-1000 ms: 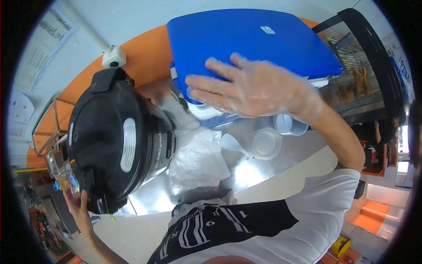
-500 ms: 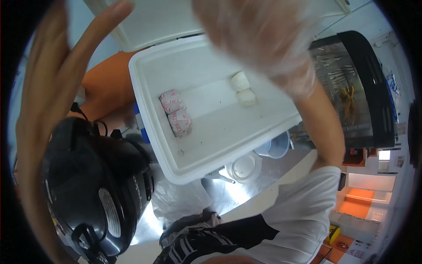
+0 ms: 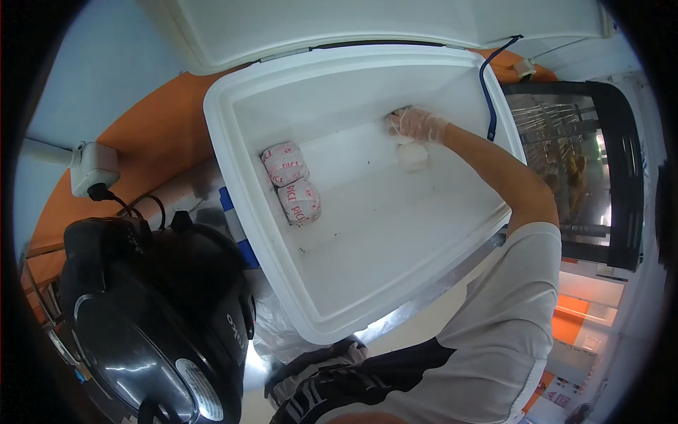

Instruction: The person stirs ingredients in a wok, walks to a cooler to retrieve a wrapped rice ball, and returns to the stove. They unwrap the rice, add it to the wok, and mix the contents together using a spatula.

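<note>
White box: I have it open in the middle of my view, its inside (image 3: 374, 226) pale, with small dark specks on the floor.
Lid: raised beyond the far rim (image 3: 395, 21).
Black cooker: to the left of the box, its lid down (image 3: 155, 290).
Display cabinet: black-framed and glass-fronted, right of the box (image 3: 625, 177), with brown pieces inside.
Clear plastic bag: crumpled between cooker and box (image 3: 279, 321).
Dark blue strap: hanging from the lid side down over the box's right end (image 3: 489, 99).
White socket: on the wall side, above the cooker, a black plug in it (image 3: 95, 166).
Right hand: in a clear glove, inside the box near its far right corner (image 3: 418, 125); the fingers curl downward, and I cannot tell whether they grip anything.
Left hand: outside my view, so I cannot tell its grip.
Wrapped bundles: two, printed "RICE", touching end to end by the left wall (image 3: 285, 164).
White piece: on the box floor, just beside my right hand, on the near side (image 3: 413, 157).
</note>
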`<state>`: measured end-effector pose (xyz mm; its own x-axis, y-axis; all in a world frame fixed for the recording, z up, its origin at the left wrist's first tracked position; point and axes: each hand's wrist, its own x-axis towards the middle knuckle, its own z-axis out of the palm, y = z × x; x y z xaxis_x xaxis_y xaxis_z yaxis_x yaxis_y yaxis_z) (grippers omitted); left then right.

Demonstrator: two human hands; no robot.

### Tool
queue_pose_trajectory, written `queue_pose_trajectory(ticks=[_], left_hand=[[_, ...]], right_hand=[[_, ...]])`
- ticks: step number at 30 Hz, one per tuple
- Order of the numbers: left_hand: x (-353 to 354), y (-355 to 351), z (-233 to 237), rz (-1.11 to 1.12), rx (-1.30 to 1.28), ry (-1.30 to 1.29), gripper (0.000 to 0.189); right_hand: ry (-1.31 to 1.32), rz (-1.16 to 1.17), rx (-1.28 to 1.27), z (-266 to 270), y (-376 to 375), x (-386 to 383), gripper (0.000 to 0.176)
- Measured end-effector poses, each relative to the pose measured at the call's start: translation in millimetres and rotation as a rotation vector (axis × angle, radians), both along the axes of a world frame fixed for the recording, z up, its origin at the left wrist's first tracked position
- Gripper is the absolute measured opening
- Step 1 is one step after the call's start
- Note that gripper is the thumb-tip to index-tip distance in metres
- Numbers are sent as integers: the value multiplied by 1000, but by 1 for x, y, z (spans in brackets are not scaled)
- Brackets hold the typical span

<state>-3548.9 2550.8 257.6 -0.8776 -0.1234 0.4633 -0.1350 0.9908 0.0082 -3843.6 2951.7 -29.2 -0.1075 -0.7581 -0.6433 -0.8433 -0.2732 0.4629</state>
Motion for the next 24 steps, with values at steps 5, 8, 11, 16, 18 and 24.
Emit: queue_pose_trajectory(ticks=[5, 8, 11, 16, 18, 24], left_hand=[[-6, 2, -3, -50, 42, -8, 79], [-5, 7, -2, -80, 57, -17, 82], [4, 11, 4, -93, 71, -26, 85], [36, 30, 18, -141, 117, -66, 89], [59, 50, 22, -189, 178, -95, 91], [231, 126, 26, -419, 841, -174, 97]], right_hand=[[4, 136, 12, 29, -12, 11, 34], [-365, -447, -157, 77, -18, 37, 51], [-628, -917, -352, 127, -18, 60, 61], [-1476, -1278, -983, 245, -8, 174, 53], [-1876, -1355, -1072, 267, 3, 220, 53], [-2109, -1157, -1339, 306, -39, 422, 56]])
